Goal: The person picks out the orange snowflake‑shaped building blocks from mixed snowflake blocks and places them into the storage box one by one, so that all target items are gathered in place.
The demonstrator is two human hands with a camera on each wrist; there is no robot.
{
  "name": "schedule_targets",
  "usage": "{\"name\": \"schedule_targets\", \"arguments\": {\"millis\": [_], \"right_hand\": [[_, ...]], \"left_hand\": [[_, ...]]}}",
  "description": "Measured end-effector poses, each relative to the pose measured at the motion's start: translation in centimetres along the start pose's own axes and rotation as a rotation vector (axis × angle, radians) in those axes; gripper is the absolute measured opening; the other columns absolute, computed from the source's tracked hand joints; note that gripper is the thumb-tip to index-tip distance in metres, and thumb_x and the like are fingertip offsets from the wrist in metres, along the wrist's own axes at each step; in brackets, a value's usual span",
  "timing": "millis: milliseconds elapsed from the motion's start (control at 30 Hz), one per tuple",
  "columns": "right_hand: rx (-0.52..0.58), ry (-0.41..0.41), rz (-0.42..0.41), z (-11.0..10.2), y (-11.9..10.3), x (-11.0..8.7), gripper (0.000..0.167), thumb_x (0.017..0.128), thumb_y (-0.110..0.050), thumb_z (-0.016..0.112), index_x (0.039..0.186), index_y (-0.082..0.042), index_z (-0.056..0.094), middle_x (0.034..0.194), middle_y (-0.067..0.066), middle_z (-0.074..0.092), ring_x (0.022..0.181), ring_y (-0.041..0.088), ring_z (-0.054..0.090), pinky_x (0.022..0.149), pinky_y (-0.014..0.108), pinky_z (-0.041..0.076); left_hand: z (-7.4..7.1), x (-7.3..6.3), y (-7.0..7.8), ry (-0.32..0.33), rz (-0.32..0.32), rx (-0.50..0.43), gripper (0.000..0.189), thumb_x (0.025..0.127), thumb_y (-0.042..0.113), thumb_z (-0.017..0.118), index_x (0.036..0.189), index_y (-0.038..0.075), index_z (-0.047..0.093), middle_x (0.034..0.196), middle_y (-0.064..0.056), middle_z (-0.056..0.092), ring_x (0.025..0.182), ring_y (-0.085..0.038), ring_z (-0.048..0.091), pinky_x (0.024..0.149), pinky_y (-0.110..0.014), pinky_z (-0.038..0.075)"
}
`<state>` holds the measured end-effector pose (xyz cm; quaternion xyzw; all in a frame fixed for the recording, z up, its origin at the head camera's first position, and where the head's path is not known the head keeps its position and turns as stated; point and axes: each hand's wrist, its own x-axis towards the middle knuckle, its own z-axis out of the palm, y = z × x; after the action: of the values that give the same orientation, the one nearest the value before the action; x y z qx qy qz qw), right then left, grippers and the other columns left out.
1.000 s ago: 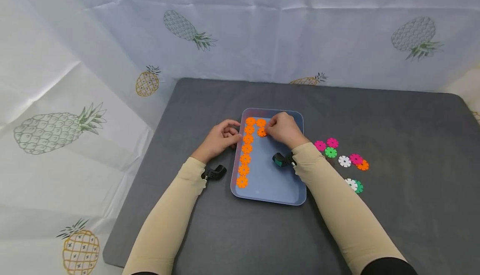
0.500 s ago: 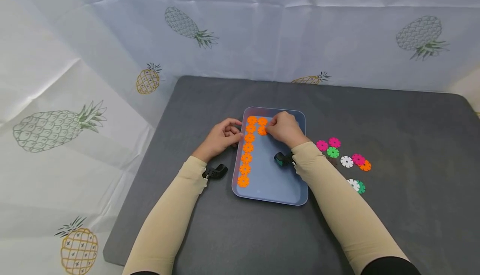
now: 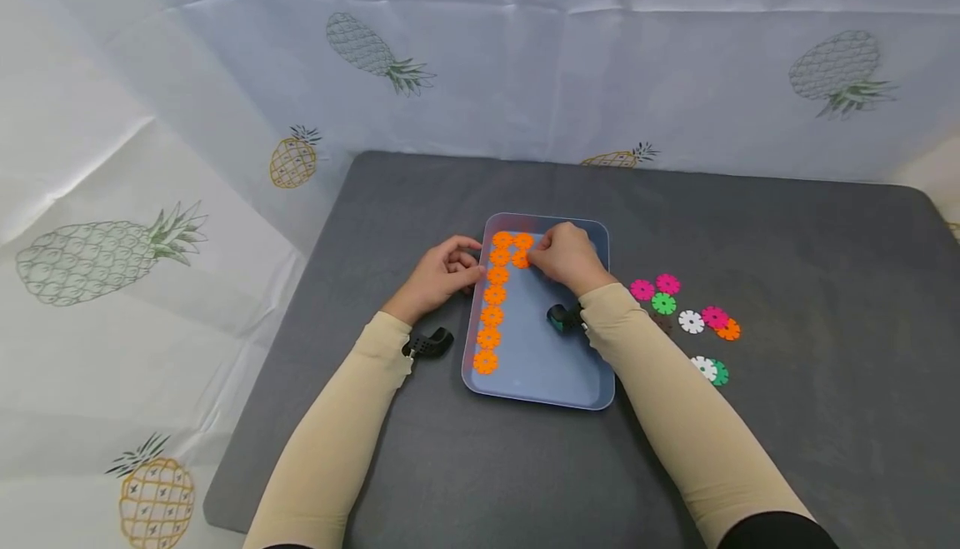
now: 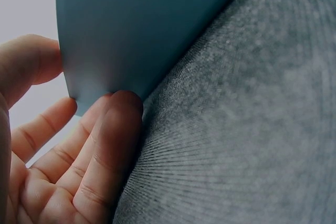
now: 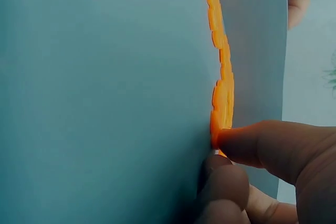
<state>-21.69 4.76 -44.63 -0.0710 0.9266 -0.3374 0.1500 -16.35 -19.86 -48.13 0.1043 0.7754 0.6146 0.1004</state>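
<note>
Inside the blue tray (image 3: pixel 555 382), notched orange plastic discs (image 3: pixel 491 316) lie flat in a column along the left wall. Two more start a second column at the far end. My right hand (image 3: pixel 568 256) pinches the nearer of these, an orange notched disc (image 3: pixel 521 259), between thumb and index finger. In the right wrist view, the thumb presses this orange disc (image 5: pixel 216 129) and the other fingers curl below. My left hand (image 3: pixel 446 276) holds the tray's left wall: its fingers touch the outer side and the thumb is at the rim, as the left wrist view shows on the tray wall (image 4: pixel 126 35).
Right of the tray, loose notched discs lie on the grey tabletop (image 3: pixel 810 299): pink (image 3: pixel 667 284), light green (image 3: pixel 663 303), white (image 3: pixel 691 321), orange (image 3: pixel 729 330) and dark green (image 3: pixel 722 373). Some overlap. A brown one (image 3: pixel 663 323) is partly behind the right sleeve. A pineapple-print cloth (image 3: pixel 487 74) hangs behind.
The orange disc under my right fingers has shifted slightly left and away from me, closer to the first column. My left hand stays at the tray; the head view has moved a little.
</note>
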Motion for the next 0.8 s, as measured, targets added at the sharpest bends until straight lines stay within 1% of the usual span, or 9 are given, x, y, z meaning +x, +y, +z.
{"name": "schedule_targets", "arguments": {"millis": [100,233,400,533,633,733,800], "right_hand": [[0.005,-0.003,-0.005,0.12,-0.12,-0.21,0.027,0.096,-0.025,0.073,0.076,-0.008,0.076,0.059,0.003,0.065,0.054,0.02,0.062,0.055,0.032,0.051],[0.019,-0.003,-0.008,0.12,-0.2,-0.5,0.028,0.097,-0.025,0.073,0.076,-0.007,0.076,0.059,0.004,0.065,0.054,0.02,0.063,0.057,0.033,0.052],[0.04,-0.009,-0.01,0.02,-0.22,-0.65,0.028,0.097,-0.024,0.069,0.075,-0.007,0.075,0.06,0.004,0.065,0.055,0.02,0.063,0.058,0.033,0.051],[0.038,-0.02,0.023,0.04,-0.19,-0.58,0.035,0.097,-0.026,0.065,0.066,-0.01,0.067,0.059,0.005,0.064,0.055,0.022,0.063,0.054,0.032,0.046],[0.044,-0.037,0.024,-0.09,-0.23,-0.57,0.04,0.098,-0.026,0.063,0.061,-0.013,0.06,0.057,0.005,0.064,0.055,0.023,0.063,0.051,0.031,0.042],[0.04,-0.066,0.006,-0.44,-0.29,-0.59,0.043,0.099,-0.028,0.063,0.059,-0.013,0.058,0.055,0.003,0.061,0.051,0.021,0.058,0.05,0.03,0.038],[0.027,-0.09,0.002,-0.72,-0.33,-0.66,0.042,0.1,-0.03,0.064,0.062,-0.012,0.061,0.054,0.001,0.058,0.049,0.018,0.053,0.05,0.03,0.036]], "left_hand": [[-0.05,-0.21,0.08,-0.002,0.0,0.001,0.04,0.101,0.009,0.07,0.138,0.0,0.057,0.101,-0.014,0.071,0.075,-0.018,0.065,0.073,-0.029,0.058],[-0.07,-0.32,0.18,-0.005,-0.002,-0.004,0.04,0.1,0.009,0.07,0.137,0.0,0.057,0.101,-0.014,0.071,0.075,-0.018,0.065,0.073,-0.028,0.058],[-0.1,-0.33,0.21,-0.008,0.002,-0.006,0.041,0.1,0.008,0.07,0.138,-0.001,0.057,0.101,-0.015,0.071,0.075,-0.017,0.065,0.074,-0.028,0.058],[-0.09,-0.44,0.05,-0.013,0.009,-0.001,0.041,0.101,0.009,0.069,0.138,-0.001,0.056,0.101,-0.014,0.071,0.075,-0.017,0.065,0.074,-0.028,0.058],[-0.13,-0.52,0.1,-0.014,0.01,0.004,0.041,0.101,0.01,0.07,0.138,-0.001,0.056,0.1,-0.013,0.071,0.075,-0.018,0.065,0.074,-0.029,0.058],[-0.14,-0.47,0.22,-0.011,0.01,0.005,0.041,0.1,0.011,0.07,0.138,-0.001,0.057,0.1,-0.013,0.071,0.075,-0.019,0.065,0.074,-0.029,0.058],[-0.09,-0.4,0.18,-0.011,0.012,0.002,0.041,0.1,0.01,0.07,0.138,-0.001,0.057,0.1,-0.014,0.071,0.075,-0.019,0.065,0.074,-0.028,0.058]]}}
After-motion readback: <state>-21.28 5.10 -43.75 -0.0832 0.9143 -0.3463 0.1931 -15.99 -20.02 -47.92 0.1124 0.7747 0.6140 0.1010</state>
